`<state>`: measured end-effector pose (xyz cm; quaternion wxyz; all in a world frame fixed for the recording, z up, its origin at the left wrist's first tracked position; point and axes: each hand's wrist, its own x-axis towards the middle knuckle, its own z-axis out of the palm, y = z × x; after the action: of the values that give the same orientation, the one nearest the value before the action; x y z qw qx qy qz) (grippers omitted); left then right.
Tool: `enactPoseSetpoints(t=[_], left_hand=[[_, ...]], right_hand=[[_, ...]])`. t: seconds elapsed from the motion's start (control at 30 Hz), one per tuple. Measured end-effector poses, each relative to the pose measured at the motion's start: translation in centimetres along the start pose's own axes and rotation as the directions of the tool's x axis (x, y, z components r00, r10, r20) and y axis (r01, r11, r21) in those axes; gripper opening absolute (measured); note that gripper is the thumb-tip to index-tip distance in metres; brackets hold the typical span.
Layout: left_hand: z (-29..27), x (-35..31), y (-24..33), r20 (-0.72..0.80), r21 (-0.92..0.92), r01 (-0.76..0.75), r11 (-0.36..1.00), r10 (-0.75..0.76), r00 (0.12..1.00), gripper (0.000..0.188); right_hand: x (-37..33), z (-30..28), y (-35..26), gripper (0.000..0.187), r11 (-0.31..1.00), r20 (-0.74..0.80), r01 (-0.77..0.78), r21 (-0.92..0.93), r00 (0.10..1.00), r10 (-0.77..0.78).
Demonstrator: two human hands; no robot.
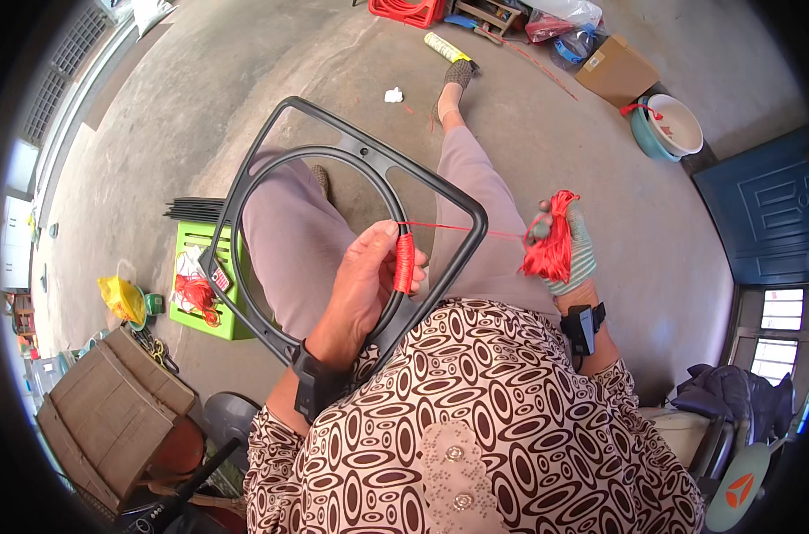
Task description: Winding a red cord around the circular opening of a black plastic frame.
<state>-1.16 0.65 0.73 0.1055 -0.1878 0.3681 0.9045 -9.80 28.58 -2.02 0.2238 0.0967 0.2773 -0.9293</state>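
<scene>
The black frame (363, 152), a four-sided outline with a round ring inside, is held at an angle above the lap. The ring is gripped on its right side by the bare left hand (362, 271). The thumb is pressed at the upper end of the red wrapping (404, 264), and the other fingers are curled behind the ring, partly hidden. The wrapping is wound in close turns around the ring.

From its upper end, a red strand (458, 228) is extended across the frame's right bar toward the right hand (579, 251). This hand is covered by a striped glove and positioned well apart from the ring. A red cord bundle (549, 242) is clasped by its fingers, which are partly covered by the cord. A dark device is strapped to each wrist.

To the left of the frame, a green stool (210, 326) is placed on the floor. Loose red cord (195, 298) is laid on it, and black parts (195, 210) are stacked at its far edge.
</scene>
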Motion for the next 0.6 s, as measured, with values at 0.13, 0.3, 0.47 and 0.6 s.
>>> enactPoseSetpoints(t=[0.13, 0.3, 0.47, 0.6], left_hand=[[-0.2, 0.1, -0.1, -0.017, 0.02, 0.002, 1.0, -0.002, 1.0, 0.022], [-0.2, -0.1, -0.2, 0.037, 0.005, -0.009, 1.0, 0.009, 0.999, 0.02], [-0.3, -0.4, -0.1, 0.038, -0.009, -0.036, 0.999, 0.036, 0.999, 0.021], [0.0, -0.4, 0.2, 0.017, -0.045, 0.009, 0.999, -0.008, 1.0, 0.023]], right_hand=[[0.7, -0.2, -0.1, 0.036, 0.981, -0.242, 0.191, -0.018, 0.952, -0.189], [3.2, -9.5, -4.7, 0.042, 0.8, -0.073, 0.278, -0.532, 0.926, -0.371], [2.1, -21.3, -11.0, 0.051, 0.642, -0.062, 0.32, -0.697, 0.865, -0.498], [1.8, -25.0, -14.1, 0.061, 0.854, -0.482, 0.323, -0.408, 0.718, -0.502]])
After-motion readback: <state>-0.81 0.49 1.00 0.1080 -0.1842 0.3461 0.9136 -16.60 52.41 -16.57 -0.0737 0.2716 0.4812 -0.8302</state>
